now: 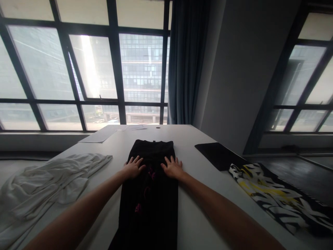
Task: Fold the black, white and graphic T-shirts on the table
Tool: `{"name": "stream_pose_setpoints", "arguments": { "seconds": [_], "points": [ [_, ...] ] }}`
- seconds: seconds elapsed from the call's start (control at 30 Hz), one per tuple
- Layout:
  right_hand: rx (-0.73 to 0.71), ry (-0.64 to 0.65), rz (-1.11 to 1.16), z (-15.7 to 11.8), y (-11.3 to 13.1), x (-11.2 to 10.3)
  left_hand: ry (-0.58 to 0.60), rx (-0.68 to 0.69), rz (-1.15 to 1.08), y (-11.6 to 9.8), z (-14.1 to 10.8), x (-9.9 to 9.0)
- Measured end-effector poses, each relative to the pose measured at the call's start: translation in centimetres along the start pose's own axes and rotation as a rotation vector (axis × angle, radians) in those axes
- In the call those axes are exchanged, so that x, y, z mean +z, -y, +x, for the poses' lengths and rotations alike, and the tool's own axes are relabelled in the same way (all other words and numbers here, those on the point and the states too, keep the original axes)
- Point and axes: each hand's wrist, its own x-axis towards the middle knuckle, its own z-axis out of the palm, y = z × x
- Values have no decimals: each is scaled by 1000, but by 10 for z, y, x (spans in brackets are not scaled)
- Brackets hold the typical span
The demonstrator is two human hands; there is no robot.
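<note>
A black garment (161, 198) with small pink-purple flower decorations lies lengthwise down the middle of the white table, its far end showing a neckline-like edge and a small tag. On its left edge my left hand (132, 168) rests with fingers spread. Across from it, my right hand (172, 168) lies flat on the right edge, fingers also spread. Both palms press on the cloth and neither grips it. The garment's near end runs out of the bottom of the view.
A crumpled white garment (52, 184) lies to the left. At the right are a black flat piece (220, 155) and a black, white and yellow patterned cloth (275, 194). Papers (97, 136) lie at the far left of the table (179, 132). Windows and a curtain (184, 62) stand beyond.
</note>
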Motion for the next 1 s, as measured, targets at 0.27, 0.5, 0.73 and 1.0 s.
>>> {"name": "stream_pose_setpoints", "arguments": {
  "seconds": [0.27, 0.5, 0.73, 1.0],
  "points": [
    [-74, -20, -45, 37, -9, 3, 47, 11, 39, 3, 12, 2],
    [-133, 20, -83, 82, -21, -6, 5, 32, 17, 4, 42, 6],
    [-267, -50, 16, 120, -39, -6, -25, 40, -64, 11, 71, 7],
    [-231, -194, 554, 86, -68, -9, -151, 51, -231, 25, 32, -5]
  ]
}}
